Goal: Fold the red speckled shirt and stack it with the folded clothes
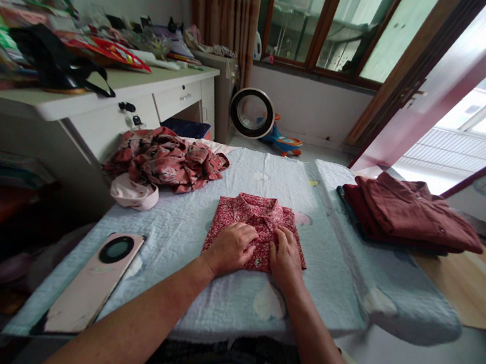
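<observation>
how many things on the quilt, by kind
folded red floral shirt, under the left hand and right hand: 1
crumpled floral garment: 1
pink cap: 1
stack of folded dark red clothes: 1
pink phone: 1
total: 5 on the pale blue quilt

folded shirts point(257, 222): 2 | crumpled garments point(166, 159): 1 | phones point(95, 282): 1 | hands point(231, 247): 2
</observation>
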Tool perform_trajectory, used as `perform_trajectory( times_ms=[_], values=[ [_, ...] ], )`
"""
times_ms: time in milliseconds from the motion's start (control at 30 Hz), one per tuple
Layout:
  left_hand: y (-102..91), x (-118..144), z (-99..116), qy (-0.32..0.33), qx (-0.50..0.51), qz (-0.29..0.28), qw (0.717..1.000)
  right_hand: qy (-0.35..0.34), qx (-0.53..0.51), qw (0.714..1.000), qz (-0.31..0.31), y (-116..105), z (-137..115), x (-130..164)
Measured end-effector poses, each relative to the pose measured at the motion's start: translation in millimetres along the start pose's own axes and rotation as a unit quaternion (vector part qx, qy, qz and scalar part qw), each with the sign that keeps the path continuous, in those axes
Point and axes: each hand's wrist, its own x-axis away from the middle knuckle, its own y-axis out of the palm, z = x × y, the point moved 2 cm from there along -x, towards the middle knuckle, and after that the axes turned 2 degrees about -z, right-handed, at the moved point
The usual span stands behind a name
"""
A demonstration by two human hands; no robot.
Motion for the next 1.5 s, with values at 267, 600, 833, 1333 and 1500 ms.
perform_trajectory(
  times_ms=[267, 600, 833, 1333, 1500],
  values=[
    [2.6, 1.5, -2.2, 0.013, 0.001, 0.011, 1.000, 0.006, -0.006, 1.000, 0.006, 3.5, 6.3, 1.4],
    [-0.3, 3.2, 0.8, 0.059, 0.010, 0.000, 0.998, 0.008, -0.010, 1.000, 0.001, 1.0, 4.5, 0.7],
    [-1.0, 1.4, -0.6, 0.029, -0.015, 0.030, 0.999, -0.001, -0.016, 1.000, 0.006, -0.5, 2.6, -0.9],
    [-4.9, 2.6, 3.0, 0.044, 0.030, 0.039, 0.998, 0.003, -0.013, 1.000, 0.004, 0.8, 3.8, -0.3],
    [-2.8, -0.1, 2.9, 0.021, 0.016, 0.027, 0.999, 0.001, -0.016, 1.000, 0.006, -0.2, 2.7, -0.9]
  ],
)
